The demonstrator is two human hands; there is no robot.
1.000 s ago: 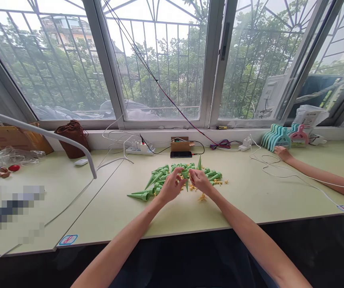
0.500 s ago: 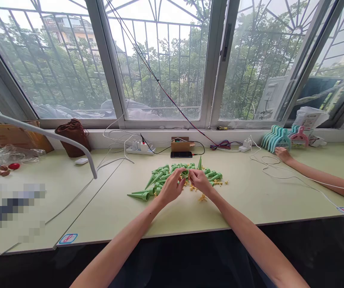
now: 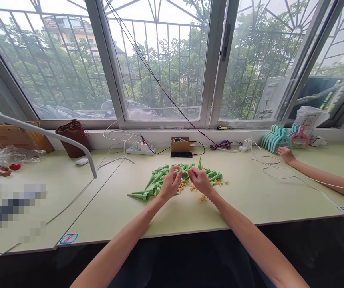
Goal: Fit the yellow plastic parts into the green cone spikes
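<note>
Just in front of me, my left hand (image 3: 170, 185) is curled around a green plastic spike (image 3: 185, 175), its round open cup end facing me between my hands. Fingers cover most of its body. Close to that cup, my right hand (image 3: 201, 181) is pinched closed; whatever its fingertips hold is too small or hidden to make out. Behind and beside both hands lies a pile of similar green spikes (image 3: 160, 175), each with a pointed end and a cup end. Small yellow plastic pieces (image 3: 202, 198) are scattered under and right of my hands.
Behind the pile, a phone (image 3: 181, 154) lies before a small cardboard box (image 3: 180, 145). A power strip (image 3: 142, 149) and cables run along the window. At right, another person's hand (image 3: 286, 154) touches teal hangers (image 3: 275, 139). A white curved bar (image 3: 78, 146) crosses the left side.
My left hand has turned slightly and its fingers have loosened around the cup rim. My right hand has drawn a little back from the cup.
</note>
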